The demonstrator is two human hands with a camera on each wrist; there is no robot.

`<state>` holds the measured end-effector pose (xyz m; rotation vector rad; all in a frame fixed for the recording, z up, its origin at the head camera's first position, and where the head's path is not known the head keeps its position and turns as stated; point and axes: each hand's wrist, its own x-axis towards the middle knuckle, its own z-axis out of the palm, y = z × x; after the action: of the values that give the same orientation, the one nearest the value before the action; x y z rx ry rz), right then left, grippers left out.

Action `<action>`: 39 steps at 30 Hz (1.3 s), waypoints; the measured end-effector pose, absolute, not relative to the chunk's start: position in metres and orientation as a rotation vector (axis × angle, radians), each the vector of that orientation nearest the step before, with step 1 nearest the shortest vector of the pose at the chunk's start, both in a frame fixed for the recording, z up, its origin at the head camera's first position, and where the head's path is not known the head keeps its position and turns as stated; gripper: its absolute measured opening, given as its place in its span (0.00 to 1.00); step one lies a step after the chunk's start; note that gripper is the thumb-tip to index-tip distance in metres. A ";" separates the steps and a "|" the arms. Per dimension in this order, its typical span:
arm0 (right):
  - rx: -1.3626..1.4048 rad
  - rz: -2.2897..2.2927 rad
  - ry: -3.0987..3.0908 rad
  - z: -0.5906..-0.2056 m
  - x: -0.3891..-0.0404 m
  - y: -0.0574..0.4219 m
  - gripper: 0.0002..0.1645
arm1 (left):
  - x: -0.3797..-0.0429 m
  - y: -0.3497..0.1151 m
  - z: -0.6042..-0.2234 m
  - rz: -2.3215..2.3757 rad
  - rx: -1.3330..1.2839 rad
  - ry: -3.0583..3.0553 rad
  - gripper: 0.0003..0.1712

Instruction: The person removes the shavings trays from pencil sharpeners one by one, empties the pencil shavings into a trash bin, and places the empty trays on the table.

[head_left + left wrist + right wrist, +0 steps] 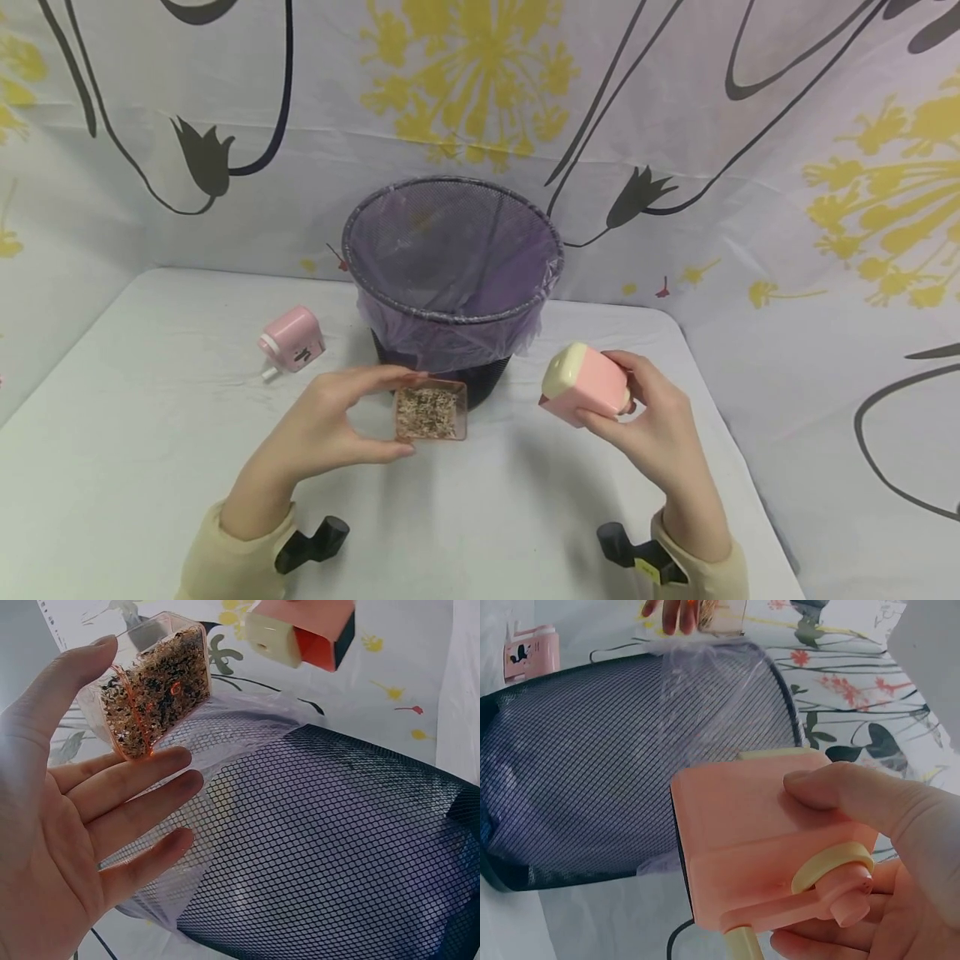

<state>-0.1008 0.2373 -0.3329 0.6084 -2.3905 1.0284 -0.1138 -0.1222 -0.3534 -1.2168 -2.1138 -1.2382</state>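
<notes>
My left hand point(322, 421) pinches a small clear orange-tinted shavings drawer point(461, 425) between thumb and fingers. Pencil shavings point(161, 686) fill much of it. My right hand point(656, 417) grips a pink and cream hand-crank pencil sharpener point(592, 387), held tilted above the table. Its crank point(780, 909) shows in the right wrist view, and in the left wrist view a hollow opening point(315, 649) gapes in its body. Behind both hands stands a mesh wastebasket point(465, 318) with a thin purple bag lining it. The drawer is in front of the basket's near side, below the rim.
A second pink sharpener point(294, 337) lies on the white tabletop point(150, 433), left of the basket. Patterned cloth point(300, 150) hangs behind and at the sides. Each wrist carries a black camera mount point(311, 546).
</notes>
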 end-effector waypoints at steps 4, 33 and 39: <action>0.537 1.015 -2.436 -0.337 -0.105 0.240 0.39 | -0.113 -0.124 -0.352 -1.237 -1.210 -2.104 0.37; 0.160 0.959 -2.828 -0.367 -0.137 0.257 0.35 | -0.107 -0.136 -0.343 -1.215 -1.121 -2.187 0.36; 0.128 0.945 -2.874 -0.372 -0.142 0.259 0.36 | -0.106 -0.140 -0.344 -1.171 -1.046 -2.246 0.35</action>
<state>-0.1417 0.2594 -0.3720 0.1277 -2.8739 0.9450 -0.1057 -0.1395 -0.3437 -1.0463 -2.2464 -1.1709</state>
